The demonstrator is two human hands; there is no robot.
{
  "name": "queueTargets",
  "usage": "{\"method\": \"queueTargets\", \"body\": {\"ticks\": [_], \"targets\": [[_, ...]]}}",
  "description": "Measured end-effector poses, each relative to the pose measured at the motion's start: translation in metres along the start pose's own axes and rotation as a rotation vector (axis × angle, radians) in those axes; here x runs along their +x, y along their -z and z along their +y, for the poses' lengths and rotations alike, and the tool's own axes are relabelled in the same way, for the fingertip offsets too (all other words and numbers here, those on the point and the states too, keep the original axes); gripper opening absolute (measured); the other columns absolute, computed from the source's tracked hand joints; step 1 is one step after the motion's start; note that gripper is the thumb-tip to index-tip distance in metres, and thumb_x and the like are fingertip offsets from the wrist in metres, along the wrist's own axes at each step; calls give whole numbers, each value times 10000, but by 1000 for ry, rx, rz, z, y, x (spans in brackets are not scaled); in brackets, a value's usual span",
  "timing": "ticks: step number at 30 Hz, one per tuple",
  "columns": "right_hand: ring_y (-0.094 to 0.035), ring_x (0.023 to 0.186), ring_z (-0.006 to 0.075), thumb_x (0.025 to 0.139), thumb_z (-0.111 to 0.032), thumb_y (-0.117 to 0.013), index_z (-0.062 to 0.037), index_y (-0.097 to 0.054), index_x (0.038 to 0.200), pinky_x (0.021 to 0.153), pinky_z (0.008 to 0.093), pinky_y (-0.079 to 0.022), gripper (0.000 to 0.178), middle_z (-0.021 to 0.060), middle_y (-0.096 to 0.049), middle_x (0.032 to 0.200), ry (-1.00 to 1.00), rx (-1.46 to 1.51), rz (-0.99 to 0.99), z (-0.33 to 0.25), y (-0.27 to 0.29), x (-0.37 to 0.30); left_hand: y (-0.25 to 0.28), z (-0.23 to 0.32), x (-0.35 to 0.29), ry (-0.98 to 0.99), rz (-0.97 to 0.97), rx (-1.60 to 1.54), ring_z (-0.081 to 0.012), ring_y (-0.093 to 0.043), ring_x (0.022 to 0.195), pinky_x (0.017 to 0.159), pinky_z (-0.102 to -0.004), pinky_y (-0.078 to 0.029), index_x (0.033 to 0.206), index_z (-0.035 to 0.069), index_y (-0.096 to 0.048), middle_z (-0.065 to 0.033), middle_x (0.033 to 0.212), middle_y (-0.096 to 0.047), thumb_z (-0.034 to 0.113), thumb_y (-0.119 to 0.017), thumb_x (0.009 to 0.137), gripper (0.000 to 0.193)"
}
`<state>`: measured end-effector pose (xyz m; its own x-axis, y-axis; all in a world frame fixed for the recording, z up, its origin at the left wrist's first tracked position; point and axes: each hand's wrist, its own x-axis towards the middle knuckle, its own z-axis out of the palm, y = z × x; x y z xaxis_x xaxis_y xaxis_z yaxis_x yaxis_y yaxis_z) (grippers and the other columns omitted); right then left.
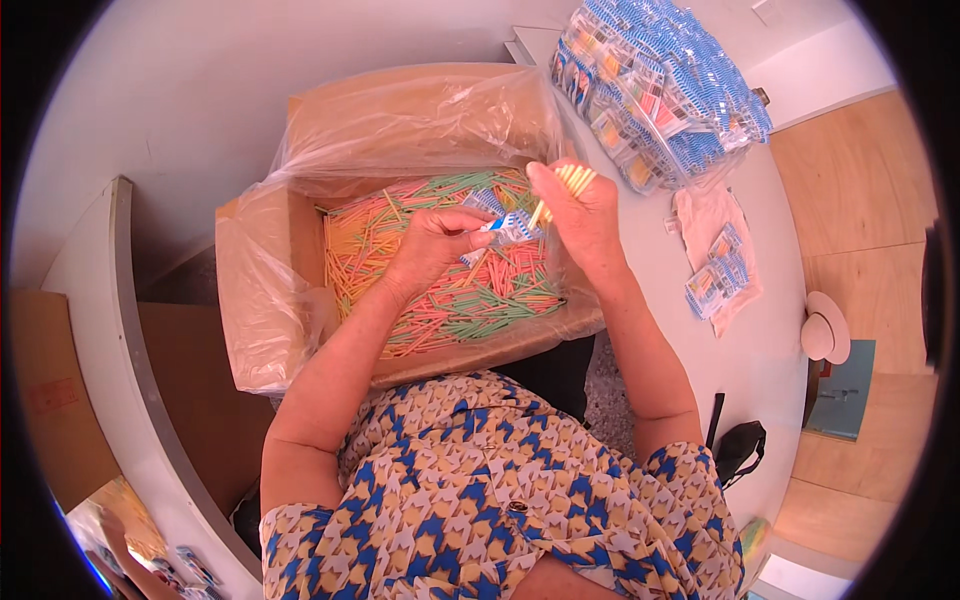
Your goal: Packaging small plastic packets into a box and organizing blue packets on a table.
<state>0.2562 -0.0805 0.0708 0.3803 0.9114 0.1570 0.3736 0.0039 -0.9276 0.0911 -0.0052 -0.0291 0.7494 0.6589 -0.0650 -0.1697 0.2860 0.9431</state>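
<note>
My left hand (435, 245) pinches the edge of a small clear plastic packet (517, 229) with a blue-and-white pattern. Close beside it, my right hand (585, 220) is closed round a bundle of thin pale-yellow sticks (574, 179), their lower ends pointing down at the packet's mouth. Whether those ends are inside it I cannot tell. Both hands are over a cardboard box (262, 270) lined with clear plastic film. Inside lie many loose thin sticks (500, 292) in pink, green, yellow and orange. Another patterned packet (484, 200) shows behind the held one, partly covered.
On the white table (650, 240) at right stands a large clear bag (660, 100) full of patterned packets. Nearer, several filled packets (722, 278) lie on a pale cloth (735, 212). A black pouch (740, 448) rests farther down. At lower left another person's arm (125, 550) shows.
</note>
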Motion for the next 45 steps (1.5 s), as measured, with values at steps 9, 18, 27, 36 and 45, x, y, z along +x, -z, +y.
{"method": "queueTargets", "body": {"ticks": [9, 18, 27, 36, 45], "targets": [[-458, 538, 3, 870, -179, -667, -45, -643, 748, 465, 187, -333, 183, -50, -563, 623, -22, 46, 62, -9, 8, -2, 1, 2, -1, 46, 26, -21, -107, -583, 882, 789, -254, -483, 975, 14, -711, -53, 1024, -641, 80, -671, 846, 150], [-434, 489, 2, 862, -186, -677, -50, -641, 743, 433, 181, -312, 184, -47, -553, 597, -43, 72, 61, -17, 1, -1, 5, -7, 2, -200, 85, -29, -133, -558, 959, 750, -264, -515, 876, 54, -724, -42, 1092, -586, 30, -698, 799, 85], [-432, 527, 12, 864, -155, -673, -34, -637, 739, 468, 194, -327, 177, -49, -546, 610, 21, -55, 39, -20, -10, -3, -1, -7, 3, -217, 126, 13, -123, -548, 964, 771, -259, -496, 852, 74, -721, -38, 1111, -570, 6, -722, 767, 109], [-472, 604, 62, 890, -134, -631, 10, -621, 751, 549, 234, -386, 201, 12, -564, 674, 160, -286, 8, -17, -20, -4, -2, -7, 2, -292, 166, 82, -124, -548, 924, 775, -255, -468, 822, 63, -708, -35, 1074, -579, 12, -738, 752, 91], [-533, 984, 180, 970, -228, -464, 0, -658, 833, 872, 310, -407, 329, 64, -590, 1075, 264, -266, 18, -16, -34, -4, -3, -5, 2, -282, 106, 28, -125, -547, 985, 829, -268, -470, 831, 63, -702, -28, 1097, -582, 1, -694, 795, 72]]}}
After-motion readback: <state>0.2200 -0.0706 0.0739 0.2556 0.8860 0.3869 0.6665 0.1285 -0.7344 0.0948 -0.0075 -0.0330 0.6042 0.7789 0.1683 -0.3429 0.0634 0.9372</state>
